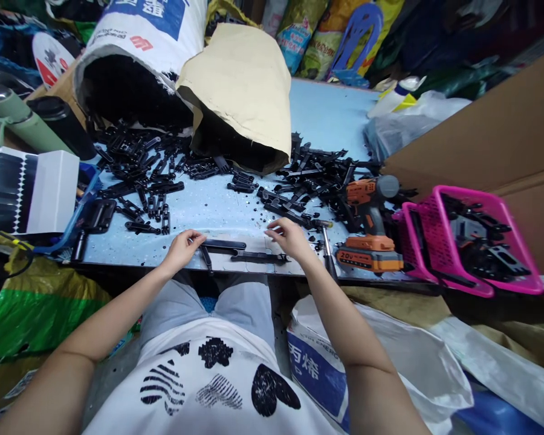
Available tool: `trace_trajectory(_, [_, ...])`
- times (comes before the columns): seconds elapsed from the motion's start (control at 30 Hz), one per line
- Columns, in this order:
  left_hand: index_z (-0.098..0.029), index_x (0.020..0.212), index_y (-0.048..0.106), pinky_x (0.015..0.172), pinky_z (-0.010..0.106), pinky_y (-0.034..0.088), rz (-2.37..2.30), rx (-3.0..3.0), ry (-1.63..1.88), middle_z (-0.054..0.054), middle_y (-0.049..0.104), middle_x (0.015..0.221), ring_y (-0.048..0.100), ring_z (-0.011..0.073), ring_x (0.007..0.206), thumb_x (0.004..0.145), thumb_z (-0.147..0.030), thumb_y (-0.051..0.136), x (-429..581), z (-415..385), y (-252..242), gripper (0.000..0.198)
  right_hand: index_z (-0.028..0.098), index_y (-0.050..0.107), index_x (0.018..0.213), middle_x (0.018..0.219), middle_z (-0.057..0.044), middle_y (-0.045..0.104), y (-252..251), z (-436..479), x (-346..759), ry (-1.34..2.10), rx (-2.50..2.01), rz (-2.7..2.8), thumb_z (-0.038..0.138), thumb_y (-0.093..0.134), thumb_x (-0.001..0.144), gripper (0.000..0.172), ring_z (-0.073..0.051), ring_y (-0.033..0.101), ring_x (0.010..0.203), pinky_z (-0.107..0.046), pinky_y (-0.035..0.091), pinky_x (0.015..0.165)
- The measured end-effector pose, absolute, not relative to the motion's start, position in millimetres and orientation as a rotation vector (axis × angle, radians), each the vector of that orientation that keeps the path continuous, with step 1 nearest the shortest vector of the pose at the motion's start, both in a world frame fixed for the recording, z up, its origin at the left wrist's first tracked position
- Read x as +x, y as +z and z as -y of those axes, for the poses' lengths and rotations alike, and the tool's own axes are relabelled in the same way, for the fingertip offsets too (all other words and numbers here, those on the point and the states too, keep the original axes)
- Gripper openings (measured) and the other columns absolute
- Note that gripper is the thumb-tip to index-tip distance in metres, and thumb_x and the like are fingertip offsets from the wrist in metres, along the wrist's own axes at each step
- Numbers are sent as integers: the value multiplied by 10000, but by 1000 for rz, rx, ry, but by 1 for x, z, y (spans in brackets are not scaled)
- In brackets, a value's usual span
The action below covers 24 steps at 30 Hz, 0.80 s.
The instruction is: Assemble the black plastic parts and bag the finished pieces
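From where I stand, the person's left hand has thumb and fingertips pinched together on the left end of a jointed black part, whose short leg points toward the near edge of the table. The right hand is loosely spread, fingers curled and thumb apart; I see nothing in its grasp. Between the two hands, just right of the jointed part, lies a slim black bar.

The table's pale blue top is sprinkled with dark specks. A heap of black pieces spreads over the far left, beneath the mouth of a white sack; a tan sack lies beside it, with another pile to its right. Just right of the right hand are a hammer and an orange cordless drill standing on its battery. Farther right stands a pink basket of parts. At the left are a blue tray and a green flask. Along the far side, a purple plastic chair shows among bright bags.
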<state>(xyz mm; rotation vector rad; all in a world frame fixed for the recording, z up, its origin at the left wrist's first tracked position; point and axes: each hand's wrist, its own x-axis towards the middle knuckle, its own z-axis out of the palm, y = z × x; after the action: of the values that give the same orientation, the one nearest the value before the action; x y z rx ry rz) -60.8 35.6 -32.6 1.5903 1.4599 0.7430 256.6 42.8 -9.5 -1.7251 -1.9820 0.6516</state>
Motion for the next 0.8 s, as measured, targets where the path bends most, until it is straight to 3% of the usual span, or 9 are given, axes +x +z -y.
trace_trajectory(0.13, [-156, 820, 631, 655, 255, 403, -1502, 1580, 814, 28, 640, 777, 544, 146, 677, 838, -459, 494, -56, -29, -36, 333, 175, 643, 887, 790, -23, 642, 7, -37, 220, 914, -1539, 2076, 318, 596, 838, 159, -123, 598, 635, -236, 448, 637])
trace_trajectory(0.37, [-165, 879, 605, 732, 273, 430, -1506, 1566, 873, 49, 621, 848, 569, 171, 793, 887, -458, 404, -53, -24, -40, 355, 144, 637, 862, 863, -94, 657, 19, -34, 191, 529, -1708, 2566, 201, 534, 882, 119, -171, 613, 775, -243, 403, 684])
trace_trajectory(0.53, [-172, 1074, 528, 787, 288, 440, -1628, 1602, 938, 69, 601, 971, 573, 167, 826, 897, -444, 413, -54, -5, -34, 344, 157, 606, 972, 907, -115, 677, -14, -18, 194, 352, -1583, 2539, 294, 429, 945, 225, -200, 637, 814, -287, 452, 714])
trace_trajectory(0.67, [-184, 916, 560, 735, 282, 438, -1668, 1820, 714, 58, 599, 875, 579, 173, 773, 900, -438, 418, -54, 14, -30, 291, 180, 599, 1110, 1149, -114, 646, -49, -5, 217, 354, -1282, 2375, 342, 414, 950, 293, -191, 614, 1014, -345, 484, 865])
trace_trajectory(0.8, [-182, 797, 586, 676, 283, 418, -1772, 1977, 376, 71, 617, 798, 602, 212, 779, 881, -497, 439, -44, 25, -23, 358, 180, 572, 1201, 1189, -107, 630, -51, -2, 227, 357, -1208, 2377, 369, 455, 932, 349, -212, 596, 1029, -390, 487, 868])
